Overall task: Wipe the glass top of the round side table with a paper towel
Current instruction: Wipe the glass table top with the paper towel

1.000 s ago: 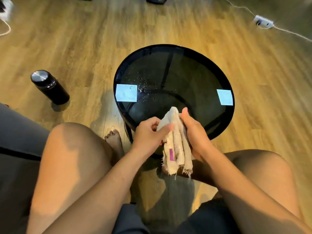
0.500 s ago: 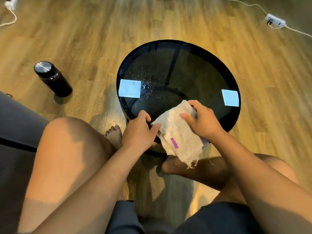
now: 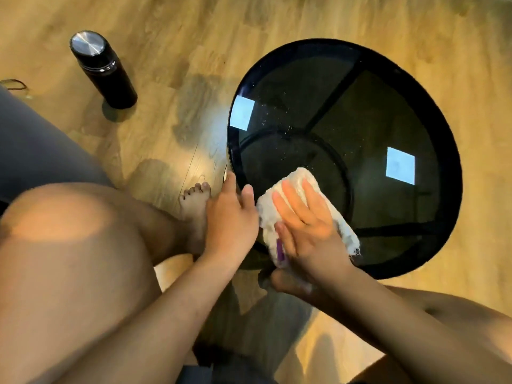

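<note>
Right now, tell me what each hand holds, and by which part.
Right hand grips nothing: flat fingers press the paper towel onto the table. Left hand grips the table's near-left rim, thumb on top.

**Round side table** [image 3: 454, 173], seen from above. A black circular rim frames a dark tinted glass top [image 3: 374, 115], and the black struts and lower ring of the frame show through it. The table stands upright on a wooden floor [image 3: 194, 37]. Pale specks scatter over the left half of the glass. Two bright square reflections sit near its left and right edges.

**Paper towel** [image 3: 300, 177]. It is white and crumpled, with a frayed right corner and a purple mark at its near end. It lies flat on the near-left glass, its near end reaching the rim.
</note>
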`<act>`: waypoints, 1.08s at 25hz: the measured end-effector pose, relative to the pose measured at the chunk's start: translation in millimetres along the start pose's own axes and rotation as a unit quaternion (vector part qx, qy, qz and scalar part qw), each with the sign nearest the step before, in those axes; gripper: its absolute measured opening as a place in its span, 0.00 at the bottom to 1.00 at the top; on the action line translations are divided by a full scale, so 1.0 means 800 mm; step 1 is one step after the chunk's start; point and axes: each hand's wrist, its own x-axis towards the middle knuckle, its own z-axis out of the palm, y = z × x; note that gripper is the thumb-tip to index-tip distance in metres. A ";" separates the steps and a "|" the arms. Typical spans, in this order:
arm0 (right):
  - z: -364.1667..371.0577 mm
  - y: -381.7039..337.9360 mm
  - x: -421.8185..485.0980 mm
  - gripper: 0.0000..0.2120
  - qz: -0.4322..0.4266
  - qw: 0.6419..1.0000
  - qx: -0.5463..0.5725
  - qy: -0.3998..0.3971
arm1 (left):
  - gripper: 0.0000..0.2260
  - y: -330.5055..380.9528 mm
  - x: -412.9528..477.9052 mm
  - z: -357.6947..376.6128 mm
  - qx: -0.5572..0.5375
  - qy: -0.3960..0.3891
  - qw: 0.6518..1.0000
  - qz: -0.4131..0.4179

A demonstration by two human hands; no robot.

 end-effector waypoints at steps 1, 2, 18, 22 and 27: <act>0.007 -0.006 0.026 0.26 0.046 0.998 0.028 0.013 | 0.21 -0.003 0.004 -0.001 -0.009 0.001 1.000 0.000; 0.010 -0.012 0.055 0.24 0.078 0.994 0.063 0.029 | 0.19 -0.004 0.007 -0.002 -0.018 0.006 1.000 0.006; 0.001 0.017 0.069 0.24 0.093 0.993 0.067 0.040 | 0.17 0.024 0.030 -0.015 -0.068 0.076 0.995 0.016; -0.015 -0.004 -0.049 0.35 -0.003 0.999 0.041 -0.001 | 0.18 0.007 0.020 -0.008 -0.060 0.048 0.997 0.022; 0.008 -0.060 -0.044 0.21 0.046 0.994 0.087 0.051 | 0.17 -0.004 0.039 -0.001 -0.119 0.113 0.986 0.025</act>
